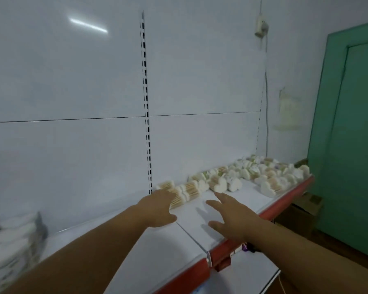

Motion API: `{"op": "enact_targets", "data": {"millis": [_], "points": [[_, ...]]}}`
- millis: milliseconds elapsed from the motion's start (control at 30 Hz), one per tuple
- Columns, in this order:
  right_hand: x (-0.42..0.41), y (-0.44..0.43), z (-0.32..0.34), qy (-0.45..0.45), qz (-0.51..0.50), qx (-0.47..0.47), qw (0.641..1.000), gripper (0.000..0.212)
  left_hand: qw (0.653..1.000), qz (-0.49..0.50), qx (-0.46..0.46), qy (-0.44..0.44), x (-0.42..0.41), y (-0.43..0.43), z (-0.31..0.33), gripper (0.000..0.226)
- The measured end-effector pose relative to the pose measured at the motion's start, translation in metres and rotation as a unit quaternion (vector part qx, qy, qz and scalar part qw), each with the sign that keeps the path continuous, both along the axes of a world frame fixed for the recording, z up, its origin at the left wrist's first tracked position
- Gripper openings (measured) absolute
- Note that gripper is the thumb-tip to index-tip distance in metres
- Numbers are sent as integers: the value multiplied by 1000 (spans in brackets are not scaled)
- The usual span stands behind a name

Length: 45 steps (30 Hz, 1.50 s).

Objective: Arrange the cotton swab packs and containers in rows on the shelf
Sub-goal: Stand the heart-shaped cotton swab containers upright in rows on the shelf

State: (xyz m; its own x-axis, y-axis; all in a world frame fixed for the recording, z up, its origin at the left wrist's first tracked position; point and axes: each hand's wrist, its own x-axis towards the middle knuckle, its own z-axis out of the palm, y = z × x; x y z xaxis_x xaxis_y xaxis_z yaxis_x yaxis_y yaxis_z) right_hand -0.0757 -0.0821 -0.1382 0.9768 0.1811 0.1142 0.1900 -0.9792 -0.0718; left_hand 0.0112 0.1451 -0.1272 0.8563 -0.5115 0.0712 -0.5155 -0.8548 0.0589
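Cotton swab packs (238,177) spread along your shelf (227,200)

You have white-tipped, pale-stemmed bundles lying on their sides on the white shelf with its red front edge, most of them crowded loosely at the far right end near the back panel. A nearer cluster of packs (185,190) lies by the slotted upright, close together in a short line. At the far left a blurred stack of white packs (13,236) sits on the same shelf, well apart from the others.
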Motion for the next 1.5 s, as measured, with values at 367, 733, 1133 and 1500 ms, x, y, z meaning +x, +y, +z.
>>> {"op": "enact_targets", "data": {"millis": [367,733,1133,1500], "points": [[101,-33,-15,-59,31,55,996,65,849,-33,-528,-7,75,-13,-46,32],[182,-2,-13,-167,235,65,955,45,413,46,-780,467,82,0,-52,65],[206,25,22,318,123,732,590,46,445,38,-788,424,76,-3,-60,76],[196,47,-11,236,202,709,633,16,496,-83,-766,401,67,13,-59,88]]}}
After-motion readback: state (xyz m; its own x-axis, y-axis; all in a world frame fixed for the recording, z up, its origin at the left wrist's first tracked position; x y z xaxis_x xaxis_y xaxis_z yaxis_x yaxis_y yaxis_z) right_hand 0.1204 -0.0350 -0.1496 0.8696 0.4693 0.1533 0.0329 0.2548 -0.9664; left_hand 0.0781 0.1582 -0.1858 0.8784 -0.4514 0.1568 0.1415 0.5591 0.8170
